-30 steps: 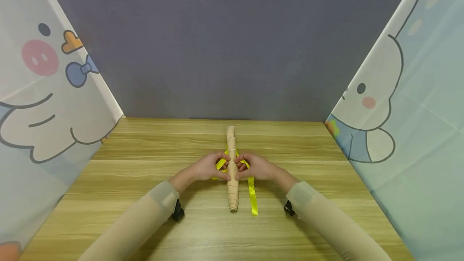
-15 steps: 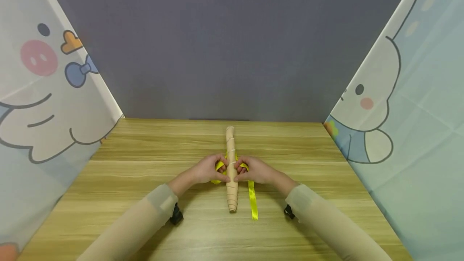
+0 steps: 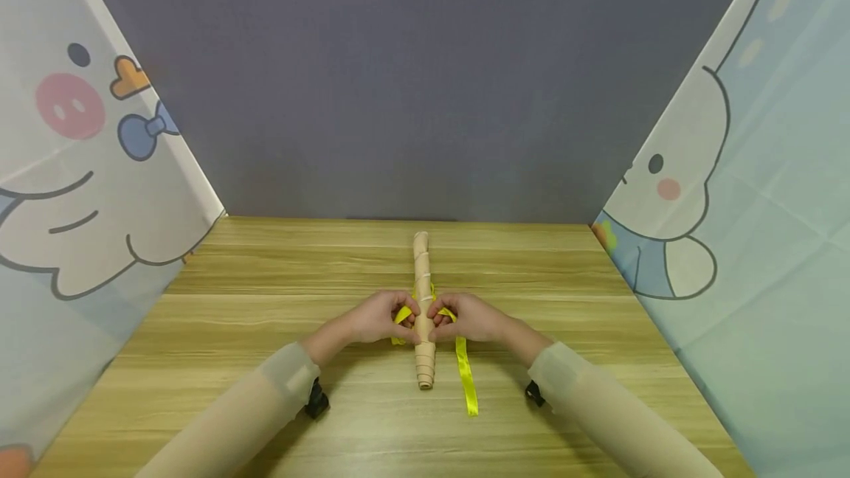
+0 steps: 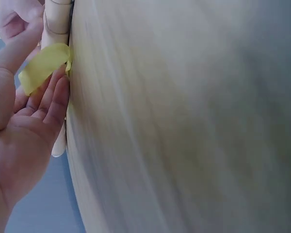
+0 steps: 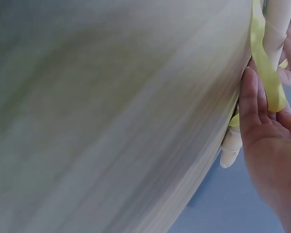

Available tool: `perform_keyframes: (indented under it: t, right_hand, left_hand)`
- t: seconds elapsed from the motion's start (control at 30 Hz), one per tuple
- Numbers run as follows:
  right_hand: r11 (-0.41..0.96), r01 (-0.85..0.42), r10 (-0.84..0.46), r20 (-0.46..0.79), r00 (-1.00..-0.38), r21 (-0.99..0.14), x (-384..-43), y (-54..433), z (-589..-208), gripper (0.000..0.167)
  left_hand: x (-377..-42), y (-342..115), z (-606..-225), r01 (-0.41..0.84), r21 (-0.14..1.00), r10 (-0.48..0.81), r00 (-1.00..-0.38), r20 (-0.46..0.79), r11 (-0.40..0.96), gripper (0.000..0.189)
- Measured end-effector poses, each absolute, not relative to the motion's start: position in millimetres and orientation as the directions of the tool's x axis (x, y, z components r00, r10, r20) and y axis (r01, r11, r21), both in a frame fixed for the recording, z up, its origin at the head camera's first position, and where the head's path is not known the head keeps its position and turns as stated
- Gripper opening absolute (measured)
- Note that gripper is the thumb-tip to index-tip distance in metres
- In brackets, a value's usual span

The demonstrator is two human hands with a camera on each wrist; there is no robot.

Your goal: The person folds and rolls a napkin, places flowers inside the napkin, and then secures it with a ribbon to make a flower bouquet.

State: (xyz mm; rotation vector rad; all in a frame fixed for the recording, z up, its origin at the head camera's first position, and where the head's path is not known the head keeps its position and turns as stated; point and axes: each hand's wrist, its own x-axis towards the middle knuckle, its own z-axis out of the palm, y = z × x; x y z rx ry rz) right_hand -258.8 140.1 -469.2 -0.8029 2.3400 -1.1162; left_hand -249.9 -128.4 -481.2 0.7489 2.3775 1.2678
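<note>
A long beige roll (image 3: 425, 366), with overlapping layers showing along it, lies on the wooden table and points away from me. My left hand (image 3: 380, 318) grips its left side with thumb and fingers, and my right hand (image 3: 473, 319) grips the right side opposite. A yellow ribbon (image 3: 467, 378) passes by the roll at the hands, its tail hanging toward me on the right. Across the left fingers runs a ribbon loop (image 4: 43, 68) in the left wrist view. The right wrist view has the ribbon (image 5: 266, 73) draped over the right fingers. Where it goes under the roll is hidden.
The wood-grain table (image 3: 265, 264) ends at a dark grey panel (image 3: 412, 80) behind. Cartoon-printed cloth walls stand at the left (image 3: 99, 168) and right (image 3: 783, 205). A black wrist device (image 3: 317, 400) shows beneath the left sleeve.
Both hands have shifted slightly toward me along the roll. The ribbon tail on the right has moved nearer to me too. The roll stays almost in place.
</note>
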Motion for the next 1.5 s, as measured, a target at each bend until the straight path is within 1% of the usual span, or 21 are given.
perform_keyframes:
  t: [0.13, 0.23, 0.33, 0.43, 0.57, 0.7, 0.83, 1.0, 1.17, 1.27, 1.37, 1.5]
  right_hand:
    - [0.505, -0.291, -0.658, -0.144, -0.739, -0.813, -253.8, 141.6, -469.1, 0.043]
    - [0.521, -0.313, -0.654, -0.135, -0.744, -0.794, -249.7, 141.4, -468.6, 0.05]
    - [0.54, -0.342, -0.648, -0.12, -0.753, -0.769, -245.5, 140.0, -467.5, 0.053]
    - [0.551, -0.364, -0.645, -0.108, -0.756, -0.751, -241.8, 137.9, -466.2, 0.051]
    - [0.551, -0.388, -0.653, -0.092, -0.752, -0.739, -238.4, 135.8, -465.8, 0.044]
    - [0.553, -0.411, -0.661, -0.08, -0.746, -0.725, -236.6, 135.3, -466.7, 0.035]
    - [0.564, -0.403, -0.656, -0.095, -0.749, -0.721, -235.7, 135.4, -467.0, 0.028]
    - [0.575, -0.406, -0.656, -0.103, -0.748, -0.71, -235.7, 136.0, -467.7, 0.024]
    - [0.544, -0.437, -0.679, -0.069, -0.731, -0.717, -236.2, 141.7, -469.2, 0.02]
    - [0.517, -0.423, -0.682, -0.059, -0.729, -0.745, -235.8, 147.7, -467.7, 0.019]
    - [0.482, -0.372, -0.675, -0.065, -0.735, -0.793, -235.9, 155.0, -464.9, 0.02]
    - [0.465, -0.309, -0.656, -0.088, -0.75, -0.829, -239.2, 166.5, -461.5, 0.023]
  left_hand:
    - [-244.2, -128.3, -480.2, 0.288, 0.836, 0.606, -0.793, -0.065, 0.467, 0.054]
    - [-240.1, -126.1, -479.4, 0.32, 0.814, 0.601, -0.798, -0.043, 0.484, 0.056]
    - [-237.3, -123.3, -479.3, 0.347, 0.784, 0.586, -0.81, -0.025, 0.514, 0.056]
    - [-235.6, -120.8, -478.9, 0.356, 0.759, 0.569, -0.822, -0.023, 0.545, 0.056]
    - [-234.6, -119.2, -477.9, 0.351, 0.75, 0.564, -0.825, -0.036, 0.561, 0.053]
    - [-234.6, -120.5, -477.8, 0.35, 0.756, 0.576, -0.816, -0.043, 0.553, 0.044]
    - [-234.0, -121.0, -478.0, 0.341, 0.769, 0.589, -0.806, -0.056, 0.54, 0.034]
    - [-231.9, -120.6, -477.9, 0.335, 0.775, 0.593, -0.803, -0.064, 0.537, 0.031]
    - [-229.9, -125.2, -477.3, 0.324, 0.791, 0.587, -0.807, -0.054, 0.519, 0.028]
    - [-230.6, -132.4, -476.5, 0.317, 0.799, 0.561, -0.827, -0.031, 0.511, 0.022]
    - [-232.5, -141.6, -474.9, 0.305, 0.805, 0.524, -0.851, -0.009, 0.509, 0.017]
    - [-235.0, -152.7, -474.3, 0.222, 0.858, 0.477, -0.879, -0.031, 0.464, 0.019]
